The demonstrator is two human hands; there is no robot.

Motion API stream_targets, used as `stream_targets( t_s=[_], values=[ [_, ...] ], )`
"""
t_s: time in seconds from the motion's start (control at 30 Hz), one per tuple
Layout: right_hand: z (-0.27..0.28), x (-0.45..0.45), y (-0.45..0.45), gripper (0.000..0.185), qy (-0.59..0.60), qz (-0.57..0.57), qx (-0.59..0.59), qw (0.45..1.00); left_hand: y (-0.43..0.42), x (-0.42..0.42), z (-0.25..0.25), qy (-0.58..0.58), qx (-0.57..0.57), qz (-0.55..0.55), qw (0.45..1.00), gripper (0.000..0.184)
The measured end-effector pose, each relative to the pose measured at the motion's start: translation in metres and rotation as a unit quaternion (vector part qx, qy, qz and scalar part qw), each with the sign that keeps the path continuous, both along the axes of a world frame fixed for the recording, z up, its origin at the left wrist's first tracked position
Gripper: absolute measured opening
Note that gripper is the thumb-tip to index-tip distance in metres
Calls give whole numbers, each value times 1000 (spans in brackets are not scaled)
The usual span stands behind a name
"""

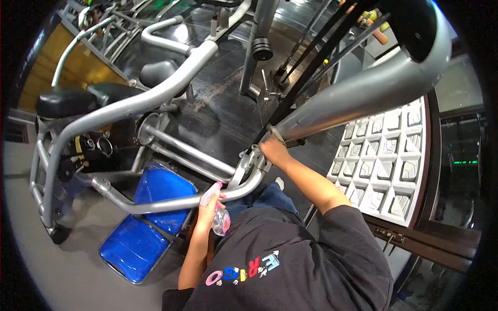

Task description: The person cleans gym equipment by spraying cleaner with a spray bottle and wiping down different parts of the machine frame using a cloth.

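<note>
My left hand (pixel 209 210) is wrapped round the neck of a clear spray bottle (pixel 221 222) with a pink trigger and a pink patch on its body. It is held beside the curved lower tube (pixel 155 206) of a grey gym machine. My right hand (pixel 274 150) reaches forward to the lower end of the thick silver post (pixel 358 103), where it meets the frame. Its fingers are closed and partly blurred against the metal. What may lie under them is hidden.
A blue folding chair (pixel 136 248) stands under the tubes at left. A long silver bar (pixel 129 106) arches past black padded seats (pixel 65 101). Black cables (pixel 316 57) run beside the post. A white panel with square hollows (pixel 381 160) is at right.
</note>
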State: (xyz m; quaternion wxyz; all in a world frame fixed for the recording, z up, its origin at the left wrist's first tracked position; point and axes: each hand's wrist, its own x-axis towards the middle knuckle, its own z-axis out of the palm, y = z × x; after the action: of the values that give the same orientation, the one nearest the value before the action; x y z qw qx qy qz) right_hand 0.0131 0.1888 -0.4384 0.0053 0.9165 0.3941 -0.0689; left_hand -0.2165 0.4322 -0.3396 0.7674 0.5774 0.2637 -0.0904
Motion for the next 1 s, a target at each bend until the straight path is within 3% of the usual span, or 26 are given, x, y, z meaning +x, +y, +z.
stream_targets(
  t_s=[0.07, 0.13, 0.17, 0.23, 0.27, 0.33, 0.37, 0.43, 0.5, 0.7, 0.77, 0.83, 1.0],
  values=[
    [20, -20, -20, 19, 129, -63, 17, 989, 3, 1, -2, -15, 4, 3, 1000, 41],
    [39, -39, -49, 32, 169, -81, 183, 965, 0, 10, -1, -43, 6, -6, 999, 41],
    [44, -50, -61, 32, 165, -86, 186, 965, -1, 16, 2, -59, 5, -26, 998, 41],
    [53, -70, -84, 30, 223, -337, 192, 895, -6, 30, 0, -55, 1, -61, 997, 41],
    [56, -80, -96, 30, 217, -345, 198, 892, -10, 38, -2, -53, -9, -83, 995, 41],
    [59, -97, -113, 34, 236, -442, 288, 816, -24, 56, 0, -60, 0, -134, 989, 45],
    [54, -104, -119, 34, 227, -446, 295, 814, -35, 67, 4, -73, 9, -156, 985, 46],
    [44, -120, -134, 41, 245, -496, 456, 697, -52, 86, 11, -68, 24, -207, 976, 46],
    [44, -129, -141, 43, 265, -513, 530, 622, -73, 101, 14, -91, 34, -207, 974, 45],
    [58, -127, -163, 42, 280, -537, 553, 572, -118, 121, 16, -92, 60, -190, 976, 38],
    [55, -122, -178, 42, 315, -505, 521, 612, -126, 117, 9, -84, 72, -173, 979, 37],
    [48, -114, -187, 42, 335, -488, 517, 618, -136, 107, 5, -79, 97, -139, 982, 34],
    [31, -89, -191, 39, 412, -462, 554, 557, -152, 84, 3, -31, 171, -82, 981, 31]
  ],
)
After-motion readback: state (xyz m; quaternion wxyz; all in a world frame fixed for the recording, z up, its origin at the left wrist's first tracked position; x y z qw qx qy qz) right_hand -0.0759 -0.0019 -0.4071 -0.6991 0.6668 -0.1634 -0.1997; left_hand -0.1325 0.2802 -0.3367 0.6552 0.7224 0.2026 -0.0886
